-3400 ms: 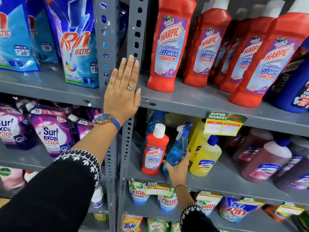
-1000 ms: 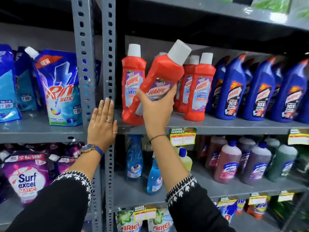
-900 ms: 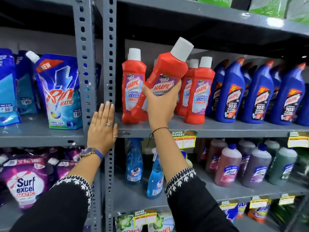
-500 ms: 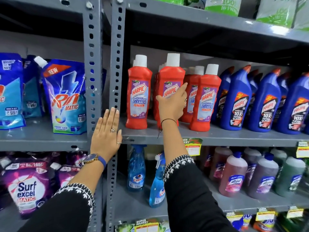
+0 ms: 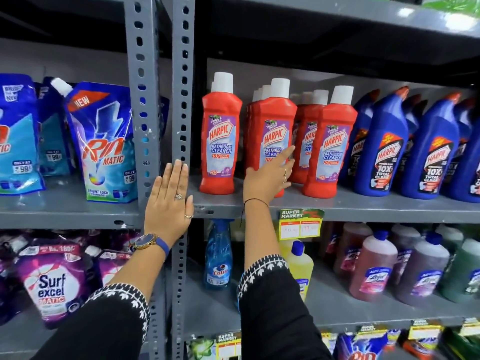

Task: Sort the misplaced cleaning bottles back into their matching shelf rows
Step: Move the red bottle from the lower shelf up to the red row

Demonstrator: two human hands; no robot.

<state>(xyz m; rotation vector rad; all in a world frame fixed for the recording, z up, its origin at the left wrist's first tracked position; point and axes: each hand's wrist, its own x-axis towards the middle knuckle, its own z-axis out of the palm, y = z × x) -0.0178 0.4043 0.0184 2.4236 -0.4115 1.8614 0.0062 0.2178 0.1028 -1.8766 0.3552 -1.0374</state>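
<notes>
**A:** What is the person wearing?

**B:** Both arms are in black sleeves, each cuff edged with a band of white leaf-shaped embroidery. The left hand (image 5: 168, 203) has a ring with a small ornament on one finger and a plain band on another. A watch (image 5: 145, 241) with a round dark-blue face, gold-toned case and blue strap sits on that wrist.

**A:** And the other side?

**B:** The right hand (image 5: 267, 178) wears a ring, and a thin black thread circles the wrist.

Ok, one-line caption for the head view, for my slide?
Right hand open against an upright red Harpic bathroom-cleaner bottle in its shelf row; left hand flat on the grey perforated upright.
</notes>
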